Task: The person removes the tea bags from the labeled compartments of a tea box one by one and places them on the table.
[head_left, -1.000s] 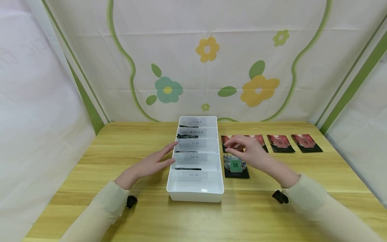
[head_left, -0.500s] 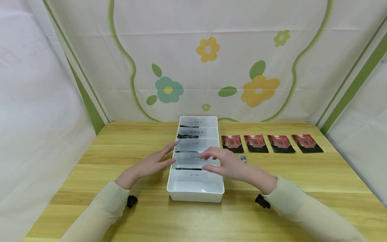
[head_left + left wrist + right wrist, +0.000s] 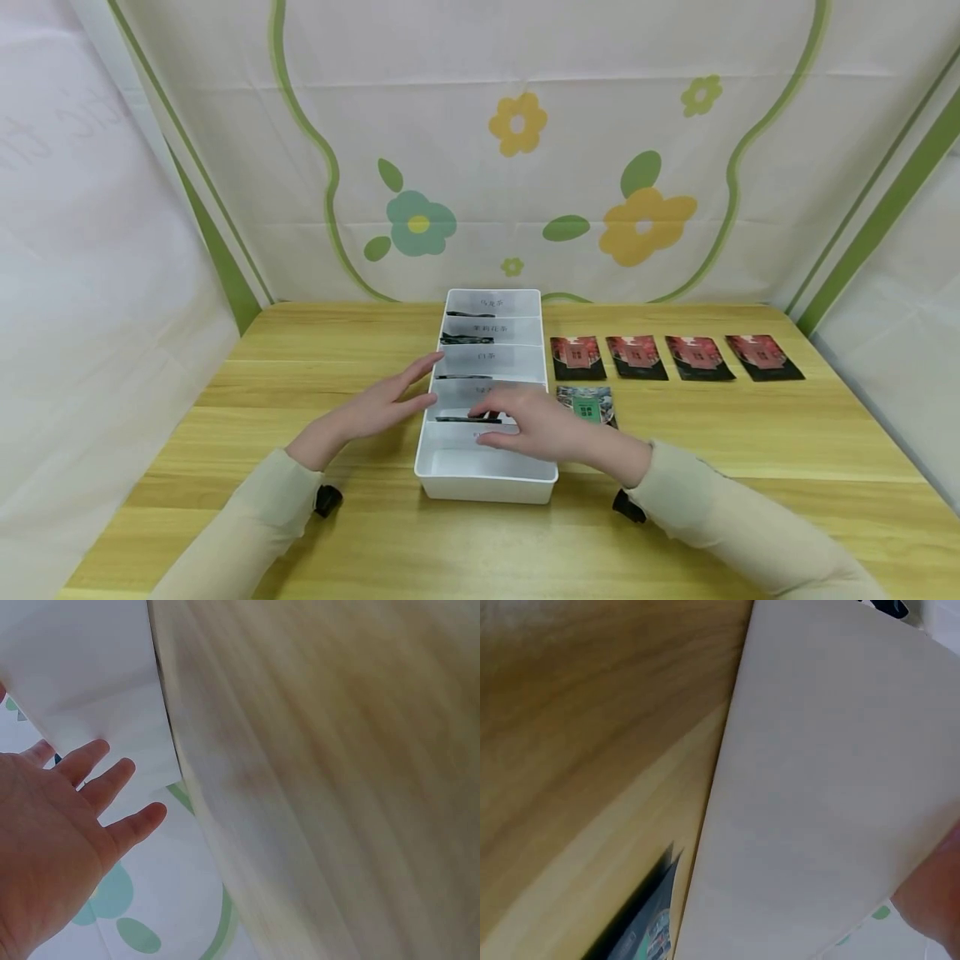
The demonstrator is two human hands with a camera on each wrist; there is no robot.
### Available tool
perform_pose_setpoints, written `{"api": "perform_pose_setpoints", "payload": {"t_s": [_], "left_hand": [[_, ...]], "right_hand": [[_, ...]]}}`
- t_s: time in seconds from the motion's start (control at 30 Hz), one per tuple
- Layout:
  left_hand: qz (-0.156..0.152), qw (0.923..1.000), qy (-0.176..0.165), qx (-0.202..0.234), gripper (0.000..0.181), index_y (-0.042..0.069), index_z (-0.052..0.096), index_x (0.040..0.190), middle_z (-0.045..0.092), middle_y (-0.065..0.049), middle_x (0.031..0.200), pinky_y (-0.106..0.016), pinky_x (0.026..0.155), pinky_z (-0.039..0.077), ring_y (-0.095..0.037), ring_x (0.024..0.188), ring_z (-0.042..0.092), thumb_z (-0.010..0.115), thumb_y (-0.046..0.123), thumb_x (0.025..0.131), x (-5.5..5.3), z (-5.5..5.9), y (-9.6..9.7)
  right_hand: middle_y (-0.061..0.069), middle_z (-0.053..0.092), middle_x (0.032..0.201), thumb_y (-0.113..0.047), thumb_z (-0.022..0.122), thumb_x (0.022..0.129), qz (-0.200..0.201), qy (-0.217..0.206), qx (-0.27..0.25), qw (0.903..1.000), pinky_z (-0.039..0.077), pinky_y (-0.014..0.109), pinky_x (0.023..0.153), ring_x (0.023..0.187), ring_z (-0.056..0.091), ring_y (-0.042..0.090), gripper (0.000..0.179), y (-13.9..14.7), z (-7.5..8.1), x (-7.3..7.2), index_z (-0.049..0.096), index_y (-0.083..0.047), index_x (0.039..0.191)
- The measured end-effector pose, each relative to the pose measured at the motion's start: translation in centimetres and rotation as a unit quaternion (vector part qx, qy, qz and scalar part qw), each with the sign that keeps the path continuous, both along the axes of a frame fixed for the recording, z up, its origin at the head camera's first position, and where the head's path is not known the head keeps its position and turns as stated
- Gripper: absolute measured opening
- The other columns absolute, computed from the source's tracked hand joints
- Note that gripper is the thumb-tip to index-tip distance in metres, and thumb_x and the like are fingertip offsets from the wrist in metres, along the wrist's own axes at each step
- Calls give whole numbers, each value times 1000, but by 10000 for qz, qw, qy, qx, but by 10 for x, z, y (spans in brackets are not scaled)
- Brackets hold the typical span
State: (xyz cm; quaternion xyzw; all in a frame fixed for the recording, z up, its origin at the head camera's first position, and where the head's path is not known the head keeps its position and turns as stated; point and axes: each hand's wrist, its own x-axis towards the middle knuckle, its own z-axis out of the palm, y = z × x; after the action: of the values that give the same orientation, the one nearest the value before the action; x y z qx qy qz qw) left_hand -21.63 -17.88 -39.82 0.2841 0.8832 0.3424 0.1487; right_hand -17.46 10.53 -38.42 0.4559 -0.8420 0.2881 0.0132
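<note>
A long white divided box [image 3: 487, 488] stands on the table, with a printed label in each compartment. Dark tea sachets [image 3: 465, 338] stand in several of its compartments, their top edges showing. My left hand [image 3: 378, 406] lies along the box's left side, fingers spread and fingertips right at the rim; in the left wrist view the left hand [image 3: 60, 832] is beside the white wall. Over the front part of the box is my right hand [image 3: 536, 423], thumb and fingertips apart around the top edge of a dark sachet [image 3: 459, 419]. The right wrist view shows mostly the box's outer wall [image 3: 810, 765].
To the right of the box, several red-and-black tea sachets [image 3: 636, 357] lie in a row. A green-labelled sachet [image 3: 587, 406] lies nearer, partly hidden by my right hand. Behind the wooden table [image 3: 720, 508] hangs a white cloth [image 3: 450, 50] with printed flowers.
My right hand has moved left and nearer, from above the red sachets to over the front compartments of the box. The left hand and the box have stayed in place.
</note>
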Motion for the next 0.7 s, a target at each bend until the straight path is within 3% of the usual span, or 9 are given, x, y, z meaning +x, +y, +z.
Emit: {"api": "perform_pose_setpoints", "payload": {"t_s": [0.43, 0.7], "left_hand": [[5, 10000, -42, 62, 66, 40, 14, 155, 24, -2, 157, -58, 108, 26, -29, 140, 29, 47, 53, 99, 1, 0, 0], [-23, 10000, -5, 81, 65, 41, 14, 154, 24, -2, 157, -57, 108, 26, -28, 140, 30, 47, 52, 99, 0, -1, 0]], "right_hand": [[-5, 70, 91, -13, 68, 93, -244, -206, -520, 9981, 51, 23, 69, 78, 60, 2, 8, -4, -3, 2, 73, -11, 98], [-3, 71, 90, -10, 68, 92, -429, -88, -747, 9962, 52, 21, 69, 78, 62, 3, 7, -2, -5, 2, 73, -10, 97]]}}
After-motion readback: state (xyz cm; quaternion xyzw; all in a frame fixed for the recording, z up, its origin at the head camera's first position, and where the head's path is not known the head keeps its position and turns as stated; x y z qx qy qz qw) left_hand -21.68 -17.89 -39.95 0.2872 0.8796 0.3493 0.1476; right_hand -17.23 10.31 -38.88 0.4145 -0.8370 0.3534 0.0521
